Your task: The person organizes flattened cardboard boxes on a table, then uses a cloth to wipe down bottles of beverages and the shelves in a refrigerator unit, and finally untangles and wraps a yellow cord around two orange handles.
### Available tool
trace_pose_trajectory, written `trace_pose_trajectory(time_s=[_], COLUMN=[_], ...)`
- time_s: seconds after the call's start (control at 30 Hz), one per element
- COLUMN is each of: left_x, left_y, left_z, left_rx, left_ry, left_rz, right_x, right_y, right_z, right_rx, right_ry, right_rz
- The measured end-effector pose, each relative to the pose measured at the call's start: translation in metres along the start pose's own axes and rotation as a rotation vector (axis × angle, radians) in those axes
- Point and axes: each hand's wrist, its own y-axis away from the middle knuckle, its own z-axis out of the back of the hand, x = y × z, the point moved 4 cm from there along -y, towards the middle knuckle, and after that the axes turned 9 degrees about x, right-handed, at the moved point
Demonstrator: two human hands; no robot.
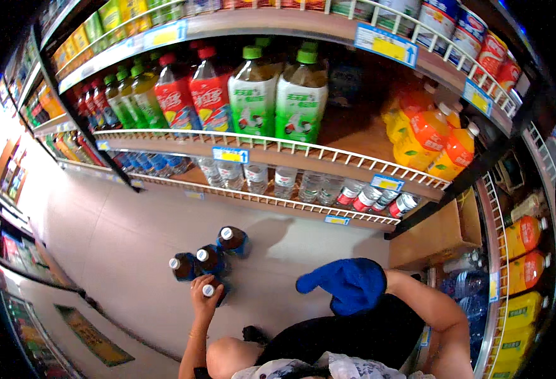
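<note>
My left hand (205,299) has its fingers around the neck of a dark drink bottle (221,294) with a white cap, upright on the floor. Three more dark bottles with white caps and blue labels stand just beyond it: a left one (183,266), a middle one (211,260) and a far one (233,241). A bunched blue cloth (349,284) is at my right hand, above my dark-clothed lap. It covers that hand, so the fingers are hidden and only the wrist (392,283) shows.
Ahead runs a shelf with a white wire rail (268,142). It holds green-tea bottles (301,99), red-labelled bottles (209,94) and shrink-wrapped orange drinks (422,137). Water bottles (285,182) line the bottom shelf. At right are a cardboard box (424,237) and another drink shelf (495,265).
</note>
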Motion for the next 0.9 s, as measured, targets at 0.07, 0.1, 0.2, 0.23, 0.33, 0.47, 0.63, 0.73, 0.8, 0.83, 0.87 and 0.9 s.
trace_pose_trajectory(time_s=[0.07, 0.1, 0.2, 0.23, 0.33, 0.47, 0.63, 0.73, 0.8, 0.83, 0.87, 0.9], left_x=[0.006, 0.011, 0.011, -0.008, -0.126, -0.296, -0.413, -0.423, -0.431, -0.434, -0.439, -0.439], left_y=[0.005, 0.011, 0.005, -0.001, -0.052, -0.082, -0.095, -0.103, -0.113, -0.116, -0.119, -0.12], left_z=[-0.002, -0.002, 0.015, 0.025, 0.062, 0.088, 0.09, 0.078, 0.074, 0.069, 0.061, 0.054], left_rx=[0.012, 0.016, 0.025, -0.006, -0.12, -0.011, 0.156, 0.286, 0.316, 0.291, 0.26, 0.213], left_ry=[-0.027, -0.045, -0.11, -0.233, -0.066, 0.155, 0.602, 0.838, 0.863, 0.868, 0.873, 0.854], left_rz=[0.075, 0.116, 0.229, 0.224, 0.027, -0.565, -0.986, -1.074, -1.147, -1.189, -1.055, -0.898], right_x=[-0.005, -0.007, -0.011, -0.008, 0.042, 0.004, 0.005, 0.025, 0.053, 0.07, 0.084, 0.089], right_y=[0.003, 0.004, 0.008, 0.008, -0.008, 0.0, 0.005, 0.02, 0.038, 0.047, 0.044, 0.021], right_z=[0.003, 0.004, 0.008, 0.01, 0.021, 0.018, 0.023, 0.053, 0.088, 0.108, 0.128, 0.15], right_rx=[-0.079, -0.106, -0.191, -0.223, -0.3, -0.587, -0.504, -0.466, -0.646, -0.781, -0.88, -0.919], right_ry=[-0.075, -0.112, -0.142, -0.045, 0.493, 0.16, 0.018, 0.222, 0.563, 0.79, 1.033, 1.233], right_rz=[0.011, 0.022, 0.081, 0.125, 0.351, 0.234, 0.174, 0.141, 0.117, 0.069, 0.019, -0.012])
